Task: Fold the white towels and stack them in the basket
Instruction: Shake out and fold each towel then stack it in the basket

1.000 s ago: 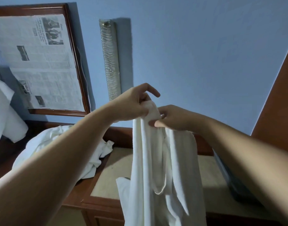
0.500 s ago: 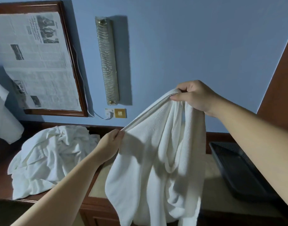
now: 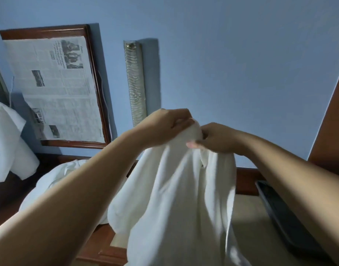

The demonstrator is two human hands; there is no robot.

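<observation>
Up in front of the wall, the left hand (image 3: 164, 127) and the right hand (image 3: 216, 139) meet at the top of a white towel (image 3: 176, 189); both have their fingers curled into the gathered cloth, gripping it at one bunched point between them, knuckles almost touching; the towel hangs straight down from that grip in loose folds and covers the near part of the counter (image 3: 245, 212); its lower edge runs out of the bottom of the view, so its full length cannot be made out; the fingertips of the left hand are buried in the fabric and hidden. Behind the left forearm a heap of unfolded white towels (image 3: 55, 181) lies on the counter, partly blocked by the arm; at the right a dark tray-like basket (image 3: 283, 217) sits on the counter, its far side cut off by the right forearm; a framed newspaper (image 3: 55, 87) and a long wall lamp (image 3: 135, 81) hang on the blue wall (image 3: 241, 64); more white cloth (image 3: 7, 143) hangs at the left edge.
</observation>
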